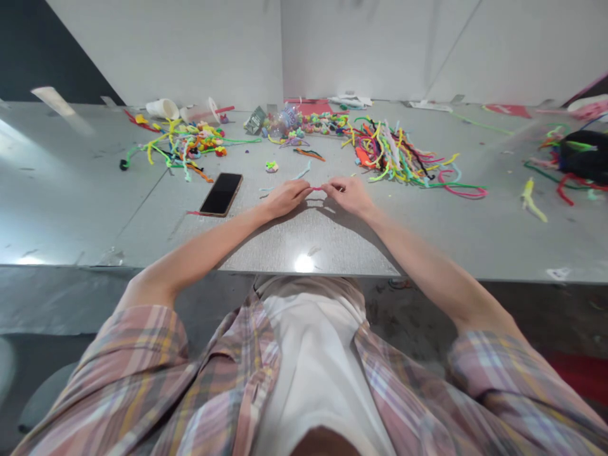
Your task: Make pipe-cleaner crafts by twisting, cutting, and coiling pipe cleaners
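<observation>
Between my two hands runs a short pink-red pipe cleaner (316, 188), held just above the grey table. My left hand (289, 196) pinches one end of it, and my right hand (349, 193) pinches the other. The fingers hide most of its ends. Just behind the left hand lies a pale blue pipe cleaner (304, 170) on the tabletop. A small multicoloured piece (272, 166) rests a little farther back. To the right, beyond my right hand, spreads a pile of mixed pipe cleaners (394, 152).
A phone (221, 194) lies left of my hands. Behind it is a tangle of colourful pieces (194, 142), with a white cup (163, 109) at the back. A clear bottle-like item (287, 120) lies mid-table. Far right are a black bundle (584, 155) and a yellow strand (532, 199).
</observation>
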The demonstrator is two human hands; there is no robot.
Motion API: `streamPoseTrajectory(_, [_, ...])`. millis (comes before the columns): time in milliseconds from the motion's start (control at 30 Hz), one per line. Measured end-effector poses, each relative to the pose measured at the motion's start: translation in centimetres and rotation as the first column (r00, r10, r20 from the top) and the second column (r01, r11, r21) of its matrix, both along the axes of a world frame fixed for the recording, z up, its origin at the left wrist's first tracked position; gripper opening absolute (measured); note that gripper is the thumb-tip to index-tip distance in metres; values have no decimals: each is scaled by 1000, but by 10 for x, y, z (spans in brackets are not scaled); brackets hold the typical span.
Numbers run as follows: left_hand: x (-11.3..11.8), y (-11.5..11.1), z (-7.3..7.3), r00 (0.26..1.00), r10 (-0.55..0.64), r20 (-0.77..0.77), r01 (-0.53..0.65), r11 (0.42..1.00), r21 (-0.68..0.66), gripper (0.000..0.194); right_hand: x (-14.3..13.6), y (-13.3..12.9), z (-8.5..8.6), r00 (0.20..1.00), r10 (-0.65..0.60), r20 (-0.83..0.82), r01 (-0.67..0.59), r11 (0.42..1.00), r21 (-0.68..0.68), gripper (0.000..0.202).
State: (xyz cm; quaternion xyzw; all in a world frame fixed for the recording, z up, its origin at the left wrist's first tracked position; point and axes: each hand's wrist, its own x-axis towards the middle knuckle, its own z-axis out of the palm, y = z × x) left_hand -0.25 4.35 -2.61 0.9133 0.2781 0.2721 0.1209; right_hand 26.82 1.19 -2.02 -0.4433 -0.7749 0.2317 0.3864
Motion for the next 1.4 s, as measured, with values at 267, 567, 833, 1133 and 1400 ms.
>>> streamPoseTrajectory(267, [1, 6, -9, 996, 73, -46, -70, 996, 59, 42, -3, -1, -1, 1000, -8, 16, 6, 998, 68, 55])
streamPoseTrajectory(567, [1, 4, -10, 994, 85, -69, -79, 993, 87, 42, -7, -4, -2, 994, 74, 77, -79, 995, 64, 50])
streamPoseTrajectory(833, [3, 0, -9, 989, 88, -120, -75, 991, 113, 41, -7, -1, -3, 984, 21, 176, -45, 990, 131, 66])
streamPoseTrajectory(1133, [4, 0, -11, 984, 108, -143, -90, 988, 126, 44, -10, -1, -3, 988, 40, 146, -55, 994, 99, 73])
streamPoseTrajectory(1400, [3, -4, -8, 974, 99, -204, -68, 986, 152, 45, -9, -1, -4, 978, 48, 202, -70, 992, 104, 71])
